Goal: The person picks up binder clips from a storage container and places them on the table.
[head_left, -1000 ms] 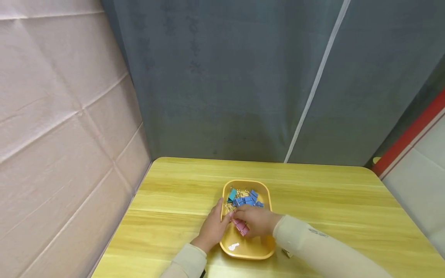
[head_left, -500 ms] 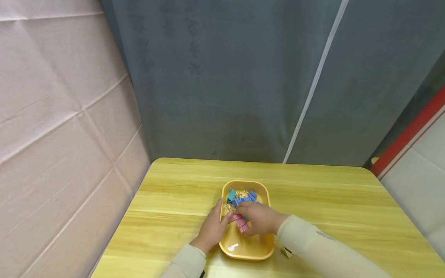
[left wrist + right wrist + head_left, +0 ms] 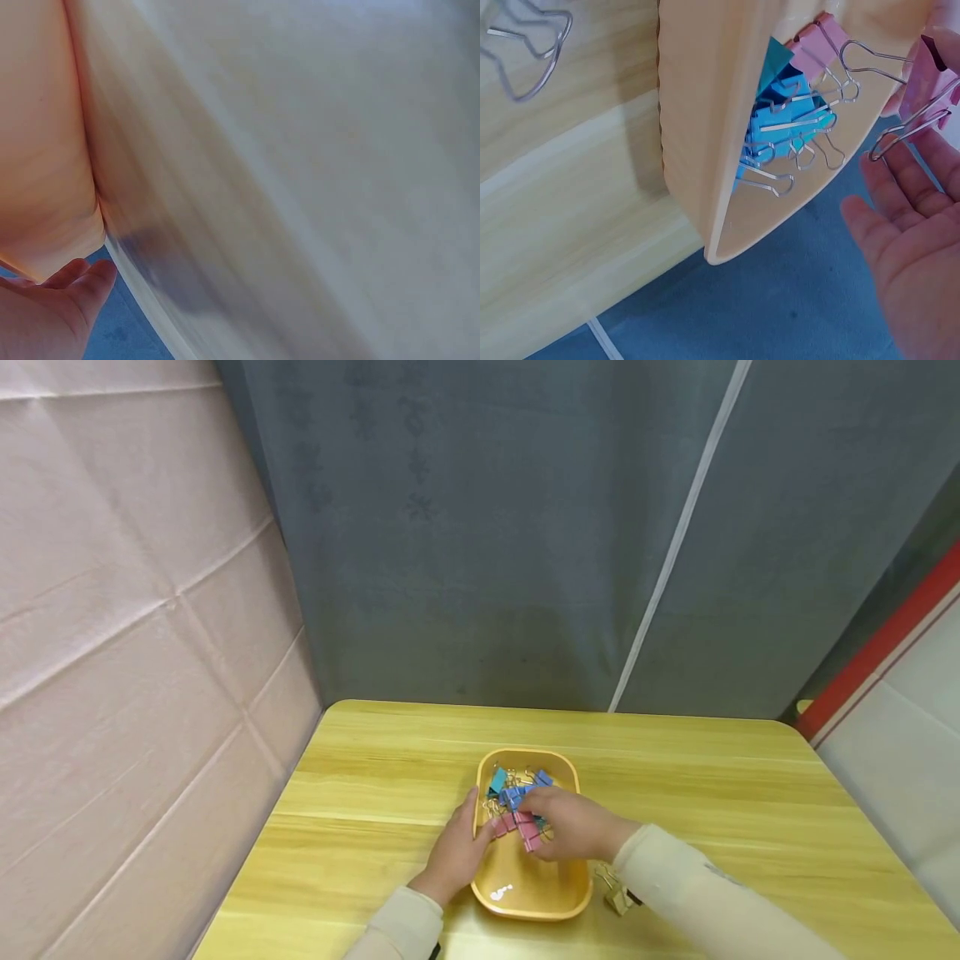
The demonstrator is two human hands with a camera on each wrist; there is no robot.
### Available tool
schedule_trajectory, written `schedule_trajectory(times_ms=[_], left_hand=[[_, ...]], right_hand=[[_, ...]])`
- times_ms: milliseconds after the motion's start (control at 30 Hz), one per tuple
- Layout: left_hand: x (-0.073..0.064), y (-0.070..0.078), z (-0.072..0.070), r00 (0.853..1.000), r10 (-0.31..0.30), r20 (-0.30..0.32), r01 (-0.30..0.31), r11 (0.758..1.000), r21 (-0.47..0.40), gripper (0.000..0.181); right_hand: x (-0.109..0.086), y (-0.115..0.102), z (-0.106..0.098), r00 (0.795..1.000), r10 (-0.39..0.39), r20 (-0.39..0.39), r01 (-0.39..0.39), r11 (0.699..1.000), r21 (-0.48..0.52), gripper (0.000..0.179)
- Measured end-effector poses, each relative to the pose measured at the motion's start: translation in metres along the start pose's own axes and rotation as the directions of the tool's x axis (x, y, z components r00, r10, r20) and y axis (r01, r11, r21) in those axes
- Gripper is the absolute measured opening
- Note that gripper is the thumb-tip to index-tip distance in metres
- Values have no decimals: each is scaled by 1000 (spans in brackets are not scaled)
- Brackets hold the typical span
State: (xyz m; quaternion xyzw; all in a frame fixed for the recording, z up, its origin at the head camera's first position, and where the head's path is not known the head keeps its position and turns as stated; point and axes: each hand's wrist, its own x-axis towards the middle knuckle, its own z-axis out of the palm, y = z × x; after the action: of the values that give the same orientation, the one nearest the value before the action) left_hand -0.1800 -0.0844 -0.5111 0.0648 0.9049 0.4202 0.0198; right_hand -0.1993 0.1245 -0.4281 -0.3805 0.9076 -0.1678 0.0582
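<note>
A yellow plastic tray (image 3: 532,893) stands on the table and holds several binder clips. My left hand (image 3: 453,852) grips its left side, with the thumb over the rim. In the left wrist view, fingertips (image 3: 97,277) of that hand are beside the tray's outer wall (image 3: 45,150). My right hand (image 3: 573,827), over the tray, pinches a pink binder clip (image 3: 924,86) with wire handles. Blue binder clips (image 3: 780,124), a teal clip (image 3: 497,781) and another pink clip (image 3: 817,45) lie inside the tray. The right hand hides part of the pile.
A gold binder clip (image 3: 619,897) lies on the table right of the tray, partly under the right sleeve (image 3: 667,868). The wood-grain table (image 3: 390,777) meets a dark curtain (image 3: 480,568) at the back. A pale cloth wall (image 3: 150,652) stands on the left.
My right hand has shifted to the right with the pink binder clip, which now sits apart from the left thumb. More of the gold clip on the table shows. The left hand stays put.
</note>
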Motion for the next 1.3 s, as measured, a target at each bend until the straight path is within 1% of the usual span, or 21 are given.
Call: schedule_trajectory(times_ms=[167,400,533,700,800,1033,1300], left_hand=[[-1,1,-1,1000,2,1,-2,1000,2,70],[-1,0,1,1000,5,-5,-5,1000,-2,69],[-1,0,0,1000,-1,-7,1,1000,-7,69],[-2,-1,0,1000,-4,-7,4,1000,-2,69],[-3,0,-1,1000,-7,-6,7,1000,0,69],[-2,2,-2,1000,-14,-2,14,1000,-7,69],[-1,2,0,1000,-4,0,4,1000,-9,69]], right_hand=[[-5,1,-7,1000,23,-14,-22,1000,21,44],[-13,3,-15,998,13,-60,-13,1000,-2,43],[-17,4,-20,997,13,-79,-13,1000,10,40],[-27,9,-28,994,70,-82,-67,997,41,42],[-34,14,-31,991,102,-92,-99,994,37,42],[-49,24,-33,982,111,-154,-112,994,0,35],[-62,32,-33,969,202,-146,-202,979,12,37]])
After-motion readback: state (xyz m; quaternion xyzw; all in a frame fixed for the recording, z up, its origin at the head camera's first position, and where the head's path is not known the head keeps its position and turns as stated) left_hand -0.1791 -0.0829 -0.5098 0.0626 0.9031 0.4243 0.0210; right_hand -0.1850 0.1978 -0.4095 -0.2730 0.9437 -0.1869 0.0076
